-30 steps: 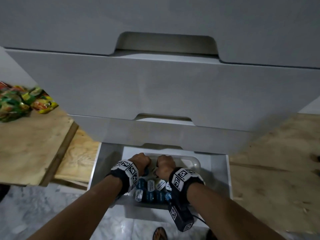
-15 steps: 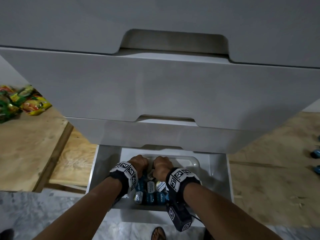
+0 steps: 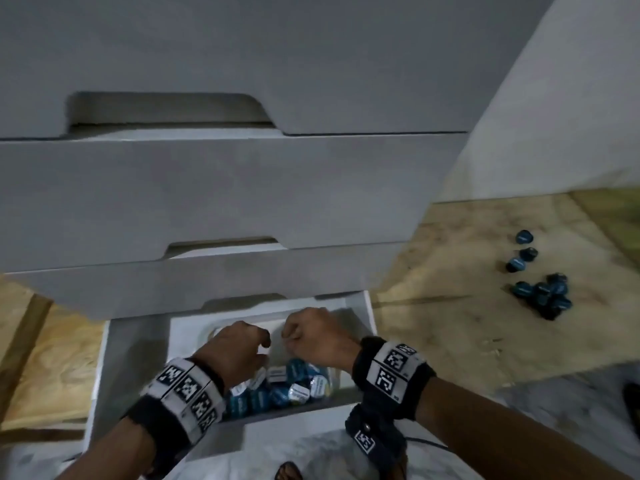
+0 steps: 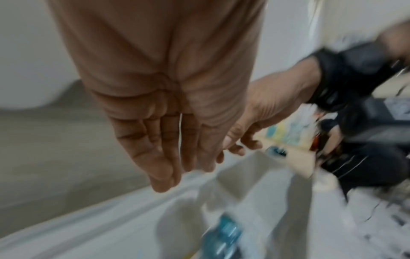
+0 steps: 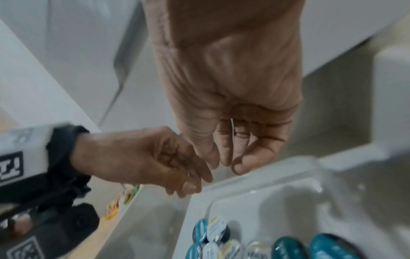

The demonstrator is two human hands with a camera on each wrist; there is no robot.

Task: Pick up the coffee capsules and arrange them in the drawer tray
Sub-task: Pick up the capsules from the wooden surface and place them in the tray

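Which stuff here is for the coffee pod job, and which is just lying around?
For the job:
- small blue round coffee capsules on the plywood floor
- blue and white-lidded capsules already in the tray
- clear plastic drawer tray
- open bottom white drawer
- left hand, empty
- right hand, empty

Just lying about:
- shut grey upper drawers
- dark sandal

In your right wrist view, your right hand point(image 5: 230, 108) hangs palm toward the lens, fingers point(image 5: 250, 154) loosely curled and holding nothing, above the far rim of the white moulded plastic tray point(image 5: 295, 191). Your left hand point(image 5: 142, 157), banded by a black wrist strap point(image 5: 64, 150), sits just beside it with fingers bent. Teal round coffee capsules with pale foil lids point(image 5: 213, 229) lie clustered in the tray's near compartment.
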